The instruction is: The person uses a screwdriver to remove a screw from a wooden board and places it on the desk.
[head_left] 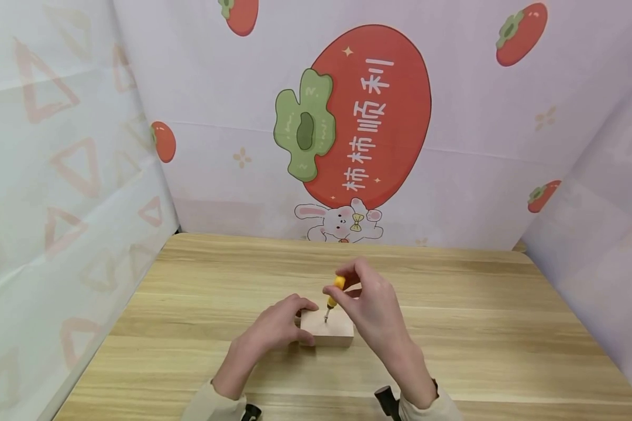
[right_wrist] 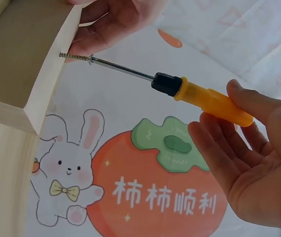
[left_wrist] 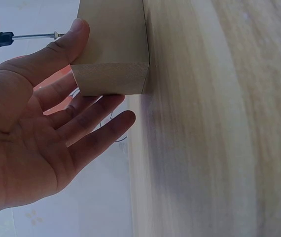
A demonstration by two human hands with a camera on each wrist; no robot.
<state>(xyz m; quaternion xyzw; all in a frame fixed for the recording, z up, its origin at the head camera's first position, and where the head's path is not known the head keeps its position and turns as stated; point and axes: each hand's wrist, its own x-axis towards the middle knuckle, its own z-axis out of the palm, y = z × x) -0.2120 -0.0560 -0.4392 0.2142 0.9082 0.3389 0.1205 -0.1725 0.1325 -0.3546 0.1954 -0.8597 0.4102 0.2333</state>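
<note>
A pale wooden block (head_left: pixel 334 332) lies flat on the table in the head view. My left hand (head_left: pixel 275 323) grips its left end, thumb on the near side and fingers on the far side. A screw (right_wrist: pixel 76 57) stands in the block's top face, most of its thread showing above the wood. The tip of a screwdriver (right_wrist: pixel 167 84) with a yellow handle and black collar meets the screw head. My right hand (head_left: pixel 376 304) holds the handle near its end between thumb and fingers, as the right wrist view shows.
The wood-grain table (head_left: pixel 453 327) spreads around the block. Behind it hangs a white cloth (head_left: pixel 469 187) printed with persimmons and a rabbit. Cloth walls (head_left: pixel 74 193) flank the table on both sides. Dark wrist mounts (head_left: pixel 387 402) sit at the cream sleeves.
</note>
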